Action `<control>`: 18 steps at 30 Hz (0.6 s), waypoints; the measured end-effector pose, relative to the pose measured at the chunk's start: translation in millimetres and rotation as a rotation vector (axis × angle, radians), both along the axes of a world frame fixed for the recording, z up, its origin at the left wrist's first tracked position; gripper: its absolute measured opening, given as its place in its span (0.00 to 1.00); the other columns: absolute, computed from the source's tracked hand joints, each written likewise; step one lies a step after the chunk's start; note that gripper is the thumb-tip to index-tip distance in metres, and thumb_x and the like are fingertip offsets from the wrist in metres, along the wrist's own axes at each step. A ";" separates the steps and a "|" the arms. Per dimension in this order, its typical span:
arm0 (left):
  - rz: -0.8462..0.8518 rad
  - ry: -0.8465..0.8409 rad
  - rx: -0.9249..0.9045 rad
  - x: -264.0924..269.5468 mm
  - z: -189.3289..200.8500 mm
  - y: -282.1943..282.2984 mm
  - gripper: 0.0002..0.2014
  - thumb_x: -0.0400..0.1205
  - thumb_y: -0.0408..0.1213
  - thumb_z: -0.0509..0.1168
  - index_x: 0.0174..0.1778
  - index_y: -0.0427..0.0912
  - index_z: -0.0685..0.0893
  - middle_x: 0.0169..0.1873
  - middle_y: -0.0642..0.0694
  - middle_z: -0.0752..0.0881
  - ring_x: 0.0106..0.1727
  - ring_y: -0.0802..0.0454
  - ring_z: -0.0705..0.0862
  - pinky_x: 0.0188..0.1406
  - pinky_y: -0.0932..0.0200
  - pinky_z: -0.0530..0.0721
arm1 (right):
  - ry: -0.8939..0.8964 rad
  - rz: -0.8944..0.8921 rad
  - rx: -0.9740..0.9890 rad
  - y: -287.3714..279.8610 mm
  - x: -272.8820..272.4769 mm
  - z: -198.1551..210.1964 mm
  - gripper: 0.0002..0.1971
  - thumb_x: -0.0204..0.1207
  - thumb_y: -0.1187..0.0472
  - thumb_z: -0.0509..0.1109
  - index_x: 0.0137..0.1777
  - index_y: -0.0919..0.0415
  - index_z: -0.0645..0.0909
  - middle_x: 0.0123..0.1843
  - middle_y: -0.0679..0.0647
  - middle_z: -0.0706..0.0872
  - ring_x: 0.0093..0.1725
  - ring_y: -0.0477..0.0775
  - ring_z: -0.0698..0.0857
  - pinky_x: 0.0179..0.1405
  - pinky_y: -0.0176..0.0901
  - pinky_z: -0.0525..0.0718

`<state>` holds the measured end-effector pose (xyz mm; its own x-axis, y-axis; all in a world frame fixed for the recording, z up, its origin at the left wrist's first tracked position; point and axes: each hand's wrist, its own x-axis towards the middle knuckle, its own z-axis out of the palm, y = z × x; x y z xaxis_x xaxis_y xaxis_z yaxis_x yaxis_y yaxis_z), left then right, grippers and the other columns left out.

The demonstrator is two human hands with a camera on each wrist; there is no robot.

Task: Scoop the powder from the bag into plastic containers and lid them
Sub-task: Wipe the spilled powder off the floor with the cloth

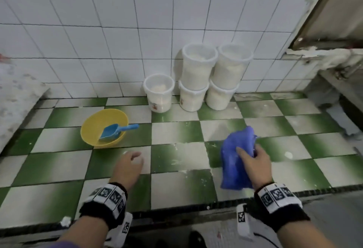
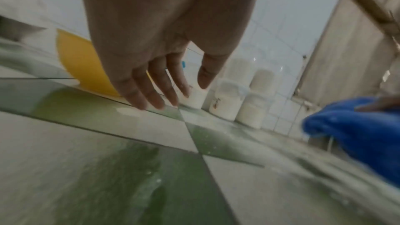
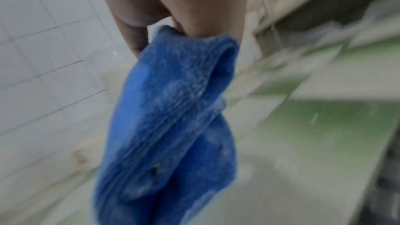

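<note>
The right hand (image 1: pixel 255 161) gripped a soft, limp blue cloth (image 1: pixel 235 161); the left hand (image 1: pixel 129 165) hung relaxed, empty. The 5 containers (image 1: pixel 196 67) looked heavy; best grasped by their walls.

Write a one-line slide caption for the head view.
Right hand grips a blue cloth above the powder-dusted checkered floor; left hand hovers empty.

Blue cloth (image 1: pixel 235 161) dusted white; yellow bowl (image 1: pixel 92 128) on green-white checkered tile worktop (image 1: pixel 176 187); white tiled wall (image 1: pixel 98 31) behind.
</note>
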<state>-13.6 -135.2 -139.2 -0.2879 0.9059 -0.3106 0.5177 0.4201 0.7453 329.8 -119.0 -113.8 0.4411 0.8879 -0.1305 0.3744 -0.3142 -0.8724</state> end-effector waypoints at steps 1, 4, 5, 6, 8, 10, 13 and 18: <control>-0.015 0.092 0.011 0.4 -2.8 5.0 0.14 0.85 0.38 0.62 0.67 0.45 0.80 0.65 0.45 0.82 0.67 0.46 0.79 0.68 0.48 0.75 | -0.176 -0.041 0.010 2.7 20.5 0.9 0.11 0.70 0.56 0.75 0.45 0.63 0.80 0.41 0.63 0.86 0.43 0.65 0.83 0.42 0.50 0.77; -0.144 0.428 0.021 0.8 -12.0 14.3 0.15 0.85 0.37 0.58 0.67 0.41 0.80 0.66 0.41 0.82 0.66 0.44 0.80 0.67 0.49 0.75 | -0.599 -0.025 0.098 8.8 66.1 -6.8 0.17 0.68 0.63 0.77 0.54 0.70 0.81 0.47 0.73 0.81 0.47 0.72 0.81 0.44 0.53 0.76; -0.174 0.512 -0.003 -0.1 -16.4 13.8 0.14 0.86 0.38 0.58 0.65 0.41 0.81 0.65 0.41 0.83 0.64 0.45 0.81 0.64 0.51 0.76 | -0.678 0.056 0.060 9.9 77.7 -15.3 0.22 0.66 0.62 0.79 0.59 0.69 0.80 0.51 0.74 0.80 0.50 0.73 0.80 0.48 0.56 0.78; -0.197 0.569 -0.034 -1.6 -21.8 11.6 0.14 0.86 0.39 0.57 0.65 0.41 0.80 0.65 0.42 0.82 0.63 0.45 0.81 0.64 0.51 0.76 | -0.723 0.159 -0.061 9.1 87.4 -26.6 0.29 0.66 0.58 0.79 0.67 0.65 0.77 0.58 0.73 0.79 0.56 0.74 0.79 0.56 0.58 0.78; -0.230 0.618 -0.077 -6.6 -31.7 6.0 0.19 0.86 0.41 0.56 0.72 0.42 0.76 0.73 0.43 0.76 0.72 0.44 0.75 0.72 0.49 0.71 | -0.768 0.338 -0.388 3.4 100.6 -54.4 0.42 0.71 0.46 0.74 0.82 0.56 0.60 0.76 0.68 0.67 0.72 0.71 0.70 0.71 0.58 0.71; -0.228 0.589 -0.061 -11.4 -37.1 2.7 0.22 0.86 0.40 0.56 0.77 0.42 0.72 0.78 0.43 0.70 0.78 0.44 0.68 0.79 0.48 0.64 | -0.851 0.438 -0.516 -0.7 105.7 -78.6 0.46 0.75 0.39 0.66 0.84 0.50 0.43 0.83 0.63 0.55 0.80 0.68 0.59 0.78 0.55 0.62; -0.178 0.460 -0.023 -17.7 -37.7 0.7 0.23 0.85 0.34 0.60 0.78 0.38 0.71 0.79 0.40 0.70 0.79 0.43 0.67 0.81 0.48 0.62 | -0.891 0.505 -0.500 6.7 99.6 -87.9 0.40 0.81 0.39 0.56 0.84 0.49 0.36 0.85 0.59 0.48 0.82 0.68 0.53 0.79 0.56 0.59; -0.122 0.356 0.044 -26.4 -39.5 -14.0 0.25 0.82 0.29 0.64 0.77 0.36 0.73 0.76 0.40 0.74 0.78 0.43 0.70 0.80 0.48 0.64 | -0.883 0.510 -0.515 31.3 83.9 -91.9 0.33 0.84 0.43 0.51 0.83 0.43 0.36 0.86 0.55 0.45 0.83 0.69 0.50 0.79 0.59 0.60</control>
